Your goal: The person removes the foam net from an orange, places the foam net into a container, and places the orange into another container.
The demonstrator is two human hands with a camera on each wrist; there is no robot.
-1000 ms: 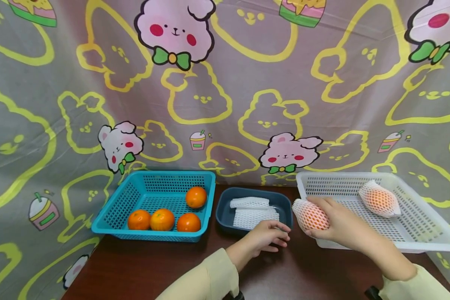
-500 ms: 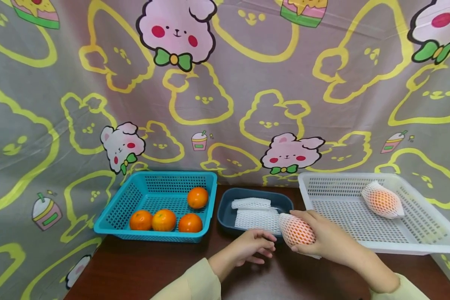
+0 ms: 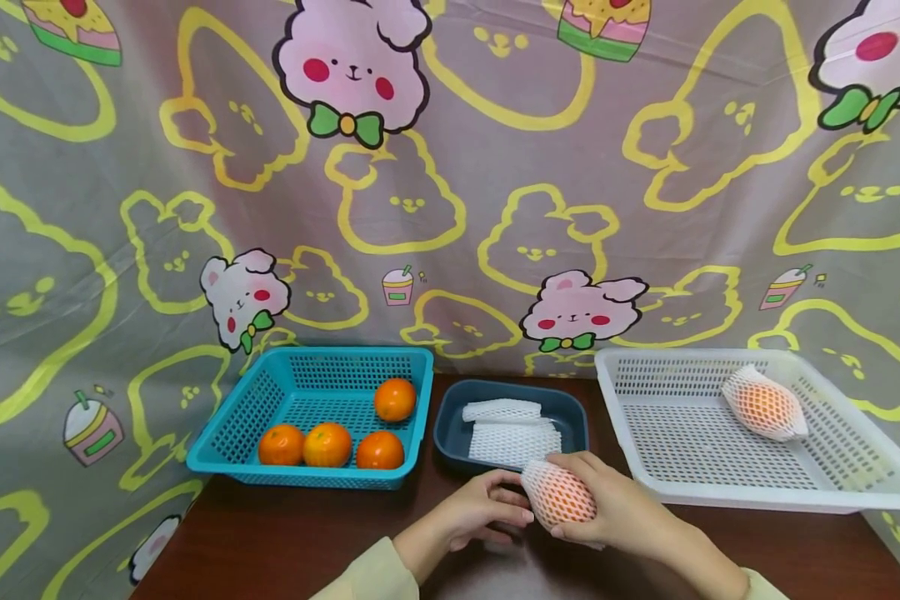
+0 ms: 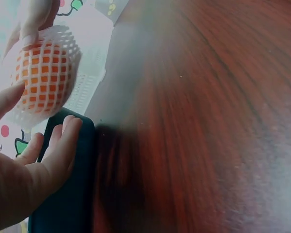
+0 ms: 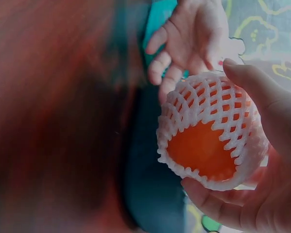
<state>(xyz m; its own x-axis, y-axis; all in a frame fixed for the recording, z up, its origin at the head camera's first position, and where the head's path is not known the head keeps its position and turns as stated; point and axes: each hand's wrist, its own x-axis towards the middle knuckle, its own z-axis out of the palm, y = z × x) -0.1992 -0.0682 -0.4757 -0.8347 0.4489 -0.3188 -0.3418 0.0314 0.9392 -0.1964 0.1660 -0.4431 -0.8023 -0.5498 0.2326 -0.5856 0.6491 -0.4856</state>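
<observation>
Tabletop [image 3: 217, 533], brown, spreads under a dark tray [image 3: 450, 454]. Just in front of it, the right hand [image 3: 615, 504], the nearer one, grips a netted orange [image 3: 560, 497]. The left hand [image 3: 476, 512] holds nothing, its fingers loosely bent, with the orange just to their right. The net's [image 3: 536, 477] long way slants, one end left and toward the tray. Its hole [image 5: 198, 150] shows only from the right wrist. Whether the left thumb [image 4: 7, 103] touches the net is hard to tell.

From where I stand, light falls softly and evenly, leaving a pale sheen on the table [image 3: 487, 577] just below the fingers [image 3: 508, 514]; beyond the fingertips, the right-wrist view blurs.
</observation>
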